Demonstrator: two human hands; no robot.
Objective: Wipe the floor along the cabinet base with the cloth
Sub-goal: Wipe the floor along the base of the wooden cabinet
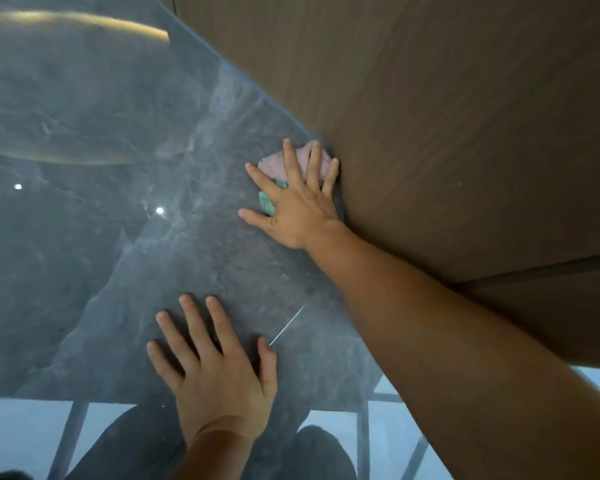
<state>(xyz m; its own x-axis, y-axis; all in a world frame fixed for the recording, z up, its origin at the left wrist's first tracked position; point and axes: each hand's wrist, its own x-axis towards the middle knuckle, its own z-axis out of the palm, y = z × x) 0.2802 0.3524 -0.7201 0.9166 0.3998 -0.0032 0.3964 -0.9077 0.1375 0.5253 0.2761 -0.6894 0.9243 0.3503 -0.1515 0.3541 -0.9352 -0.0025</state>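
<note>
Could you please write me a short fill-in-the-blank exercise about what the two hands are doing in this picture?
1. The right hand presses the pink and green cloth flat against the ____.
2. The cloth lies right beside the base of the brown wooden ____.
3. The left hand rests on the floor with its fingers spread and holds ____.
4. Of the two hands, the ____ one is nearer the cabinet.

Missing words: floor; cabinet; nothing; right
</note>
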